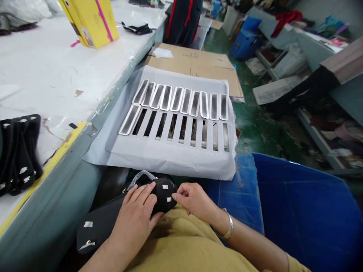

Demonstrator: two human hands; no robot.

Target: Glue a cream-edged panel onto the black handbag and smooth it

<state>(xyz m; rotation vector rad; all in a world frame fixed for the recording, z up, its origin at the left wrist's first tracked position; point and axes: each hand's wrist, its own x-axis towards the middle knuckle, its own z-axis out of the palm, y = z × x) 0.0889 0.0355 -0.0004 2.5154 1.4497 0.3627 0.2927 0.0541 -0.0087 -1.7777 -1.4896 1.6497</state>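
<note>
Now left hand (137, 215) holds one black strap (98, 226); right hand (195, 200) pinches tab (169, 199); eleven metal plates (185, 101).

Factory workshop: long worktable (56, 75) w/ stacked black straps (17, 155), cartons (195, 64), blue bins (297, 211).

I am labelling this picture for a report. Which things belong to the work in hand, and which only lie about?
In hand: black piece under the left hand; small white tab pinched by the right hand.
Lying about: yellow box; cardboard sheet; blue bin; slotted white tray with metal plates.
</note>
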